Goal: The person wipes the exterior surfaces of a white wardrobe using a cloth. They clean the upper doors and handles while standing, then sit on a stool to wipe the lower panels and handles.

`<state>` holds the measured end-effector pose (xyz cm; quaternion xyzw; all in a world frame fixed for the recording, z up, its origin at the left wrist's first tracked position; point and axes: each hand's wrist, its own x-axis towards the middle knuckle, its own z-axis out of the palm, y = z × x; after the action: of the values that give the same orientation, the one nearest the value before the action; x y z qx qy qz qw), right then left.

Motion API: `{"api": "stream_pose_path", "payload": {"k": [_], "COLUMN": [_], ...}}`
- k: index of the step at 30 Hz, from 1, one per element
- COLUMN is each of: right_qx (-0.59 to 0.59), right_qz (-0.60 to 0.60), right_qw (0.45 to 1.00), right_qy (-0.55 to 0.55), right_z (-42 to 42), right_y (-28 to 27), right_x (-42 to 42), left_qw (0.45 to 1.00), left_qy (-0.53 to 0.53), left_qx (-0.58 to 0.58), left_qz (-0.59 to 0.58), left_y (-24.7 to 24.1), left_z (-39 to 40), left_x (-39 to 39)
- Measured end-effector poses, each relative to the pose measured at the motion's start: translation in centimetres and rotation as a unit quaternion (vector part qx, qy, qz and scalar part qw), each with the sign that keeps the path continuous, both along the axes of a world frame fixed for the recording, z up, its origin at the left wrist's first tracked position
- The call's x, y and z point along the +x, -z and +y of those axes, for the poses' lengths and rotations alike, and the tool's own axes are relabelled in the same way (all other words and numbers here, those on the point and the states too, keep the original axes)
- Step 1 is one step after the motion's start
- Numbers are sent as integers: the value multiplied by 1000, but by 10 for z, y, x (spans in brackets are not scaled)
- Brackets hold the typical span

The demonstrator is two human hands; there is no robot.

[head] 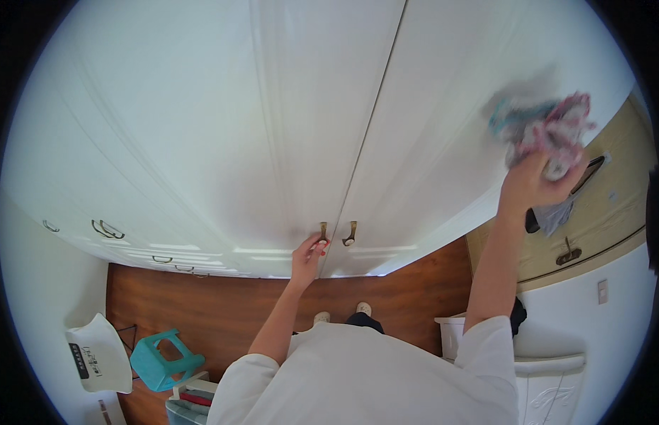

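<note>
A bunched cloth point(552, 127), pink, white and light blue, is in my right hand point(542, 180), raised high at the right against a white wardrobe door point(446, 122). My left hand point(307, 260) is at the lower end of a brass-coloured door handle point(323, 231) on the neighbouring wardrobe door point(202, 127); its fingers are around something small and red beside the handle's end. A second brass-coloured handle point(350, 234) sits just right of the seam between the doors. The cloth is slightly blurred.
On the wooden floor point(228, 303) at the lower left stand a turquoise plastic stool point(159, 361) and a white chair point(103, 356) bearing writing. A beige door point(616, 212) with hanging items is at the right. White carved furniture point(552, 393) stands at the lower right.
</note>
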<state>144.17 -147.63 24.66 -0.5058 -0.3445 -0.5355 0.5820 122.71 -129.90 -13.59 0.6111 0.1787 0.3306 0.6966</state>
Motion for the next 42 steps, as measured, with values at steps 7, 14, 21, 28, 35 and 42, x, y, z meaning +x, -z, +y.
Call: {"api": "stream_pose_path", "payload": {"k": [7,14,21,28,35,42], "right_qx": [7,4,-53,-170,66,-8], "right_qz": [-169,-133,-120,-3,61,-117], "right_qw": [985,989,991,984,995,991], "right_qy": [37,68,34,51,45,65], "right_z": [48,45,28,-48,-96,-77], "right_y": [4,23,88,140,96,126], "right_x": [37,36,32,51,95,138], "left_qw": [1000,999,999,999,992,985], "left_qy": [12,22,19,-1,-22,-65], "left_qx": [-23,-19,-37,-48,-119,-150], "left_qz": [15,23,-13,8,34,60], "left_y": [6,-6,-16,-19,-26,-37], "left_z": [0,2,0,-7,-14,-27], "left_x": [1,-2,0,3,2,10]}}
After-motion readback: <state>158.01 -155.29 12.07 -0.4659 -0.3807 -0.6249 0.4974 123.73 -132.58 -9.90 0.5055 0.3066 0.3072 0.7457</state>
